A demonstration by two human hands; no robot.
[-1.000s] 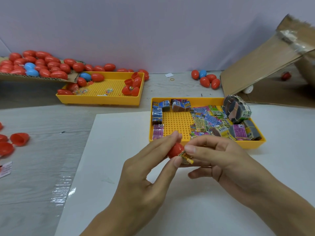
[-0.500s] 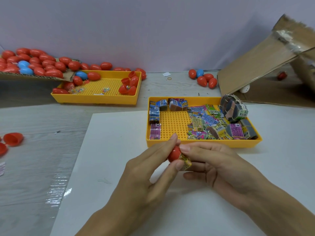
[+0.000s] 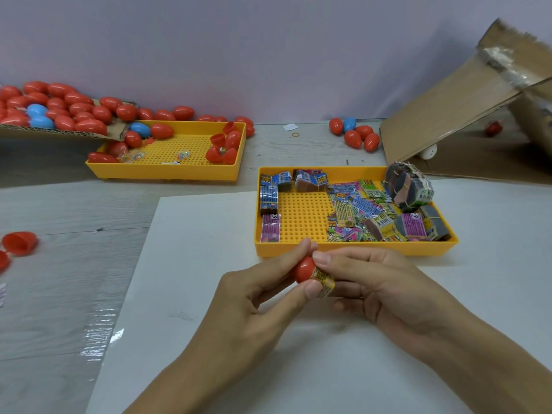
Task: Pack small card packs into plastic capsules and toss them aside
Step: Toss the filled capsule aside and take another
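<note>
Red capsule half [image 3: 304, 271] pinched between thumb and fingers of the left hand [image 3: 248, 306], held above the white sheet [image 3: 191, 264] just in front of the near tray. Right hand [image 3: 385, 288] pinches a small yellow card pack [image 3: 324, 282], its end pushed into the capsule's open mouth; most of the pack sticks out. Both hands meet at the capsule, fingers curled.

Surface: pale grey wood-grain table [image 3: 74, 210], white sheet laid over the middle and right part, a strip of shiny clear film [image 3: 98, 339] along the sheet's left edge. Wall behind is plain pale lilac [image 3: 239, 55].

Near yellow tray [image 3: 352, 249] with a pegged floor holds loose and bundled card packs [image 3: 358, 210], mostly on its right side, a few stacked along the left wall. Far yellow tray [image 3: 167, 174] back left holds some red capsules and open halves. A cardboard flap [image 3: 59, 131] at far left carries a heap of closed capsules [image 3: 59, 109], mostly red, a few blue, spilling into the far tray. Small cluster of red and blue capsules [image 3: 355, 134] on the table at the back centre. Open red halves [image 3: 19, 243] on the table at left edge. Tilted cardboard box [image 3: 466, 115] at right, taped flap up, one red capsule [image 3: 493, 128] inside its shadow.
</note>
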